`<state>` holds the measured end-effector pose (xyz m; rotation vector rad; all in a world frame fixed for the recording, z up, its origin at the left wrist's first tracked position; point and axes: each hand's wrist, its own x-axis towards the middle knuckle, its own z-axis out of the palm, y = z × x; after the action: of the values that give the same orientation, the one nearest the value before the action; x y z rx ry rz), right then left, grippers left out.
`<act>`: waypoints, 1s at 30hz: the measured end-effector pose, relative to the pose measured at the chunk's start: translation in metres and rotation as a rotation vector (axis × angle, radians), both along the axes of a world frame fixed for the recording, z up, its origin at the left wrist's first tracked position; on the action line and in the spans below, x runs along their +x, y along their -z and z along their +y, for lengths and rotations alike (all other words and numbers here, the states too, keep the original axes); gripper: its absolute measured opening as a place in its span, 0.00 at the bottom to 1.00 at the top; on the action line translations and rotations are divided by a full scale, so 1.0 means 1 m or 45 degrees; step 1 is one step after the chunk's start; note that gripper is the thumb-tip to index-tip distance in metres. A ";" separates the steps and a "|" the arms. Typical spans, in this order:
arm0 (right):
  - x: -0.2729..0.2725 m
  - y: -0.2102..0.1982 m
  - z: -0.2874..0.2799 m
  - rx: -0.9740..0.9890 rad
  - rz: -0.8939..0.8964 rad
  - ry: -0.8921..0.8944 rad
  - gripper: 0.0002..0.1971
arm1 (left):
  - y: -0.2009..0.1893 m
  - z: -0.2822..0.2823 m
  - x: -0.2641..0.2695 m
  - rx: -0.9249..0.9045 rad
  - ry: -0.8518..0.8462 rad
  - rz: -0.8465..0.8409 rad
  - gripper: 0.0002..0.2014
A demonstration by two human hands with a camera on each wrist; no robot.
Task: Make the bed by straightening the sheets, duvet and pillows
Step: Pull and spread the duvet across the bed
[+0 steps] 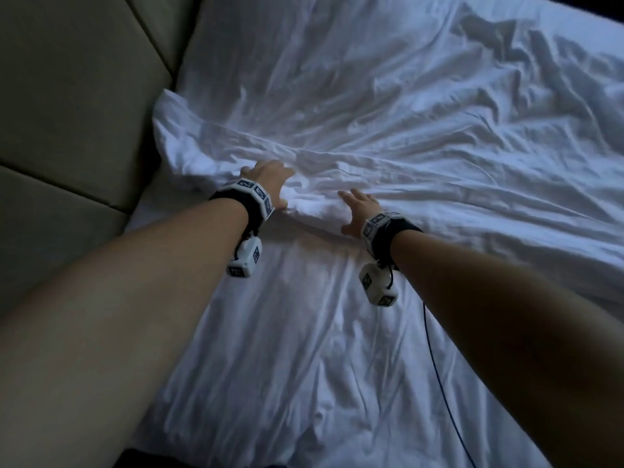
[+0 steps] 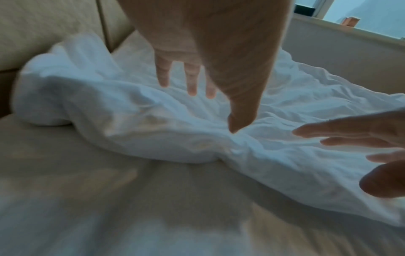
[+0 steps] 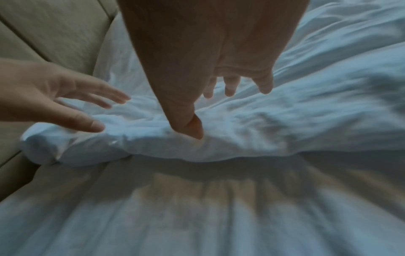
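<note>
A crumpled white duvet (image 1: pixel 388 106) covers the far part of the bed, its near edge bunched into a thick roll (image 1: pixel 314 201) across the white sheet (image 1: pixel 304 332). My left hand (image 1: pixel 270 179) lies on that roll with fingers spread and straight. My right hand (image 1: pixel 358 211) reaches the roll just to the right, fingers also spread. In the left wrist view the left hand (image 2: pixel 197 83) hovers over the duvet (image 2: pixel 131 124), thumb tip touching a fold. In the right wrist view the right hand (image 3: pixel 219 97) is spread above the duvet (image 3: pixel 274 124), thumb pressing the edge. No pillows are in view.
A padded beige headboard (image 1: pixel 74 106) runs along the left, close to the duvet's corner. A thin dark cable (image 1: pixel 435 366) hangs from my right wrist over the sheet. A window ledge (image 2: pixel 350 34) shows beyond the bed in the left wrist view.
</note>
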<state>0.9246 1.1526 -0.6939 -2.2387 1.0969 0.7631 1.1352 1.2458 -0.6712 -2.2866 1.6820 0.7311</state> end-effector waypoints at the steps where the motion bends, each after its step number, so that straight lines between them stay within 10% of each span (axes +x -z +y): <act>1: -0.016 -0.001 -0.005 -0.011 0.000 0.027 0.46 | -0.003 -0.008 -0.015 -0.067 0.028 0.040 0.33; 8: -0.156 0.005 -0.043 -0.103 0.062 0.177 0.47 | -0.001 -0.065 -0.139 -0.277 0.216 0.188 0.30; 18: -0.351 0.030 -0.106 -0.310 0.322 0.352 0.60 | 0.070 -0.129 -0.309 0.202 0.278 0.083 0.51; 25: -0.379 0.083 -0.136 -0.320 0.236 0.418 0.34 | 0.127 -0.138 -0.323 0.176 0.185 -0.050 0.39; 30: -0.393 0.075 -0.122 -0.213 0.172 0.504 0.23 | 0.089 -0.143 -0.337 0.231 0.259 -0.039 0.27</act>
<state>0.5316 1.0304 -0.7686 -2.0244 1.6601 0.6793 0.7979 1.1029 -0.7601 -1.9618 1.7258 0.7645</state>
